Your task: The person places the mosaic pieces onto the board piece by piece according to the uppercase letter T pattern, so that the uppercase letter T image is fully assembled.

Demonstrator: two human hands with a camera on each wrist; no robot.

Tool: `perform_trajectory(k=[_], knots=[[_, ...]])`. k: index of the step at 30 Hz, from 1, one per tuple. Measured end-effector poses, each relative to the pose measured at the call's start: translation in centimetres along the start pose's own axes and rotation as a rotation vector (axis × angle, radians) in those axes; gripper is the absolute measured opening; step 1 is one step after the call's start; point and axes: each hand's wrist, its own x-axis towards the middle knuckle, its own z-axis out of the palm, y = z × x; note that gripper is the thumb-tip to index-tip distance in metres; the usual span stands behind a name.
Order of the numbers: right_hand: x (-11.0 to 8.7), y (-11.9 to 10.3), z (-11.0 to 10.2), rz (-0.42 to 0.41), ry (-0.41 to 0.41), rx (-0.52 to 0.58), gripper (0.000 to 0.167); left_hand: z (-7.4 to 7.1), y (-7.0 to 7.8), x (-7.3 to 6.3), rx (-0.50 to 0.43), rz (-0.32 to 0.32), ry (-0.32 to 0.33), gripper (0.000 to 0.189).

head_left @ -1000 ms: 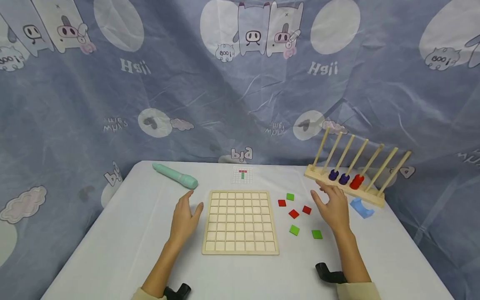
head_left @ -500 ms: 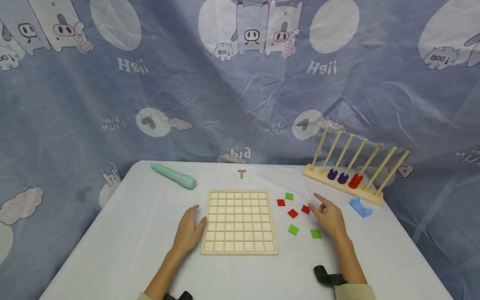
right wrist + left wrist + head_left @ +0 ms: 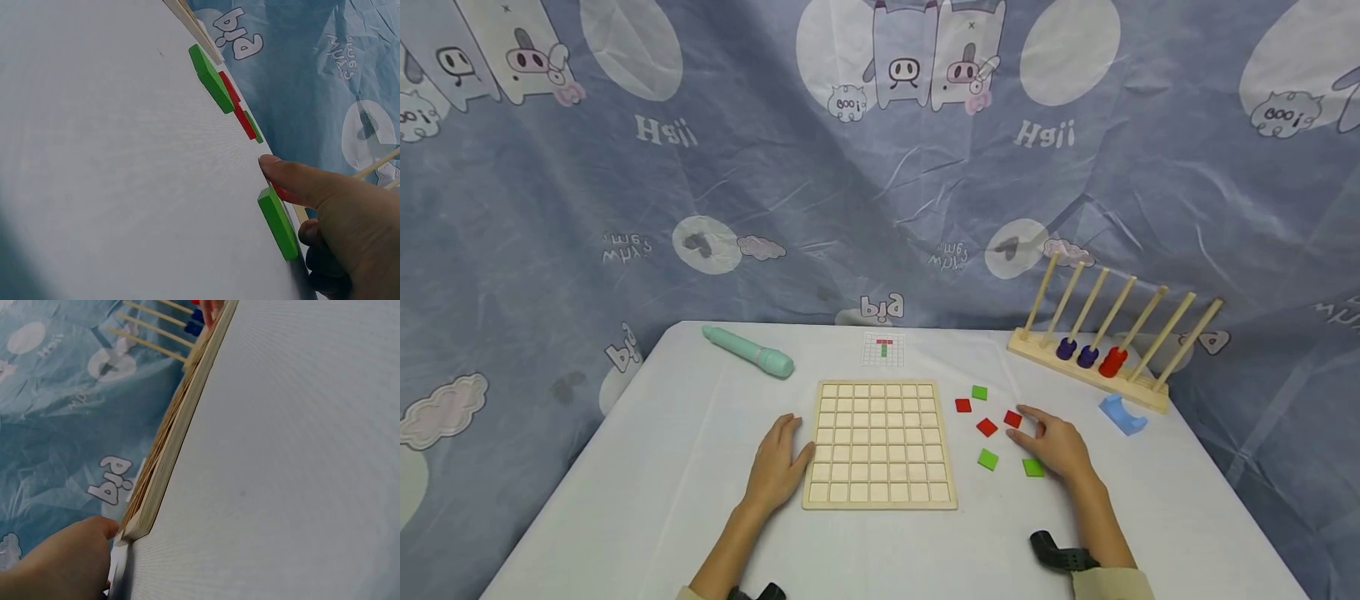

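In the head view, my left hand (image 3: pixel 777 468) rests by the left edge of a wooden grid board (image 3: pixel 880 446), its thumb touching the frame. That thumb also meets the board's corner in the left wrist view. My right hand (image 3: pixel 1058 446) is low over the table, thumb and index finger apart on either side of a red square tile (image 3: pixel 1012 419). From the right wrist, this red tile (image 3: pixel 287 195) is partly hidden behind the thumb. Two more red tiles (image 3: pixel 987 427) and several green tiles (image 3: pixel 988 459) lie between board and hand; one green tile (image 3: pixel 1033 468) sits just below the right fingers.
A pattern card (image 3: pixel 883 350) with a red and green T lies behind the board. The green microphone-shaped object (image 3: pixel 748 352) is at back left. At back right stands a wooden peg rack (image 3: pixel 1090 371) with purple and red beads, a light blue curved piece (image 3: pixel 1123 415) beside it.
My right hand has come down and toward me from near the peg rack to the red tile. My left hand has shifted toward me and right, reaching the board's edge.
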Motion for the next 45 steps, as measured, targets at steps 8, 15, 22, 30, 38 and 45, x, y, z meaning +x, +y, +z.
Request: perform_trajectory(k=[8,15,22,30,38,45], knots=[[-0.2,0.0,0.3,0.013,0.040,-0.006,0.050,-0.1,-0.1,-0.2,0.033,-0.014,-0.041,0.051],[-0.1,0.2,0.4,0.009,0.070,-0.009,0.041,-0.2,-0.1,-0.3,0.042,0.007,-0.043,0.052],[-0.1,0.1,0.2,0.015,0.050,0.005,0.036,-0.3,-0.3,-0.4,0.054,0.071,-0.091,0.056],[0.0,0.3,0.4,0.035,0.037,0.023,0.035,-0.3,-0.2,-0.3,0.045,0.067,-0.080,0.052],[-0.1,-0.9,0.6,-0.023,0.058,0.098,0.036,-0.3,-0.3,-0.2,0.023,0.063,-0.080,0.049],[0.4,-5.3,1.9,-0.174,0.077,0.149,0.030,0.0,-0.4,-0.2,-0.062,0.096,-0.096,0.044]])
